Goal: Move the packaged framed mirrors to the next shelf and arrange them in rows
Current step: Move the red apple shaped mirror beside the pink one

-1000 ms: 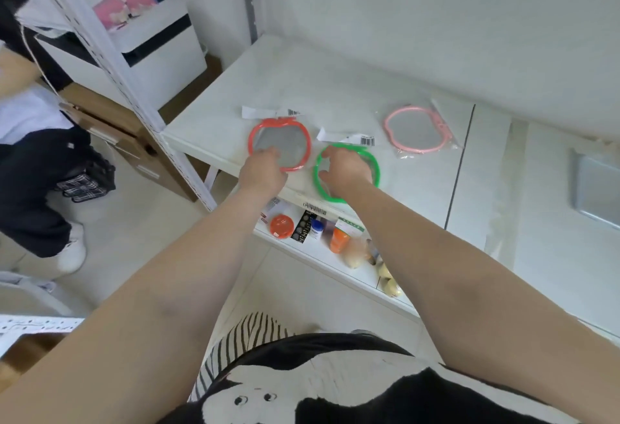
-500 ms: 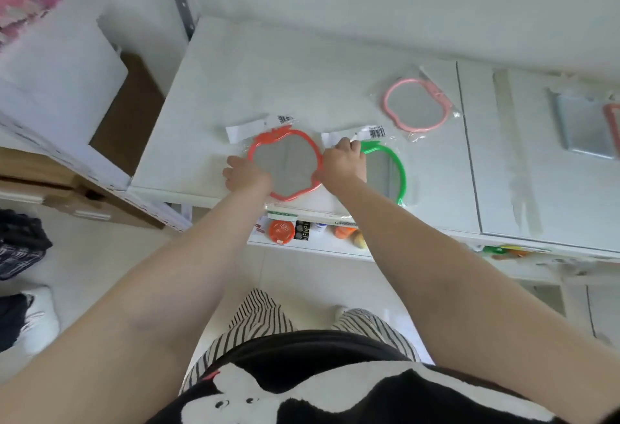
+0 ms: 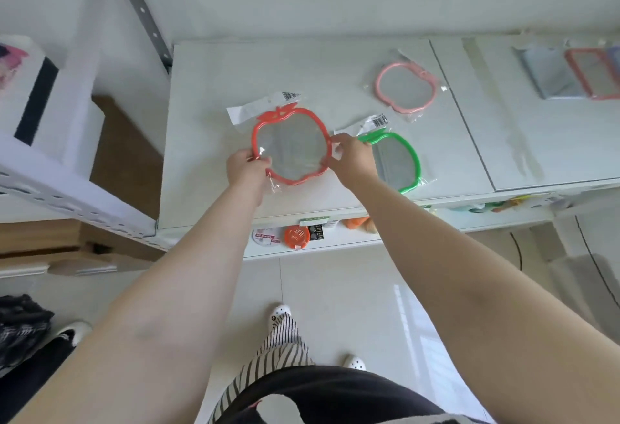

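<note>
A red apple-shaped mirror (image 3: 290,146) in a clear bag is held between both hands over the white shelf (image 3: 214,94). My left hand (image 3: 246,166) grips its lower left rim and my right hand (image 3: 352,156) pinches its right rim. Just to the right lies a green apple-shaped mirror (image 3: 401,163) in its bag, partly behind my right hand. A pink one (image 3: 406,87) rests further back on the same shelf. On the neighbouring shelf at the far right lie more packaged mirrors, a grey rectangular mirror (image 3: 545,74) and a red-framed mirror (image 3: 592,76).
A seam (image 3: 461,111) divides the two shelf boards. The shelf post (image 3: 142,10) rises at the back left. Small goods, among them an orange round pack (image 3: 297,237), sit on the lower shelf. A white cabinet (image 3: 40,98) and another person's dark clothing are on the left.
My right hand left the green mirror and took the red mirror's right rim. Both hands now hold the red mirror. The view swung right, showing more of the neighbouring shelf.
</note>
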{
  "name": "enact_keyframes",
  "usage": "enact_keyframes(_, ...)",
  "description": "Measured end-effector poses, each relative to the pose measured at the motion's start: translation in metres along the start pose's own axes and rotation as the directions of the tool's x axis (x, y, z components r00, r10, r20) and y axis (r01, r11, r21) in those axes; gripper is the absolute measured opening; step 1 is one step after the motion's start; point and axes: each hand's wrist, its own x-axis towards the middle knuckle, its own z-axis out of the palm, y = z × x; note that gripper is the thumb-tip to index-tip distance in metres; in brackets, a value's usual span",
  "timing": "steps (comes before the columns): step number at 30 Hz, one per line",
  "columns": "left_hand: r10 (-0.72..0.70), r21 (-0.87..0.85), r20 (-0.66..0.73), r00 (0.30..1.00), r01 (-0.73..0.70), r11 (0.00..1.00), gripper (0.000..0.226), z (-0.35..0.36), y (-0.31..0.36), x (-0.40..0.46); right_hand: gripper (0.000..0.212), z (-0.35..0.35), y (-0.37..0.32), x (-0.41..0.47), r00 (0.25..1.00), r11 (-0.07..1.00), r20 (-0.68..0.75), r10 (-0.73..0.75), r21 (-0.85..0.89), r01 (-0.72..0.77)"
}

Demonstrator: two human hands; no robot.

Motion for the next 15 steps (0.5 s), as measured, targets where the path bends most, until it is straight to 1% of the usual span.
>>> enact_keyframes(2,0.012,-0.022,0.087,0.996,-0.010,1.000,0.014,0.011,0.006,-0.011,0.043,-0.016,0.009,-0.007,0.995,0.973,-0.010,0.102,0.207,-0.098)
enact_keyframes(4,0.030,-0.036,0.169,0.985,-0.025,0.999,0.022,0.029,0.012,-0.025,0.036,-0.033,0.024,-0.016,0.976,0.898,-0.017,0.217,0.396,-0.193)
enact_keyframes(6,0.058,-0.048,0.231,0.971,-0.048,0.998,0.025,0.052,0.016,-0.046,0.029,-0.052,0.048,-0.031,0.952,0.808,-0.025,0.305,0.535,-0.245)
enact_keyframes(9,0.084,-0.057,0.343,0.936,-0.069,0.996,0.022,0.091,0.014,-0.084,0.021,-0.080,0.094,-0.068,0.909,0.708,-0.086,0.408,0.658,-0.255)
enact_keyframes(11,0.077,-0.045,0.452,0.889,-0.063,0.997,0.021,0.115,0.004,-0.110,0.024,-0.097,0.129,-0.097,0.875,0.648,-0.106,0.472,0.715,-0.263)
enact_keyframes(13,0.039,-0.018,0.554,0.831,-0.034,0.999,0.019,0.140,-0.006,-0.142,0.025,-0.114,0.166,-0.129,0.847,0.612,-0.110,0.520,0.740,-0.280)
enact_keyframes(15,-0.009,0.006,0.606,0.795,0.006,1.000,0.016,0.162,-0.017,-0.172,0.019,-0.129,0.198,-0.163,0.829,0.579,-0.105,0.549,0.764,-0.286)
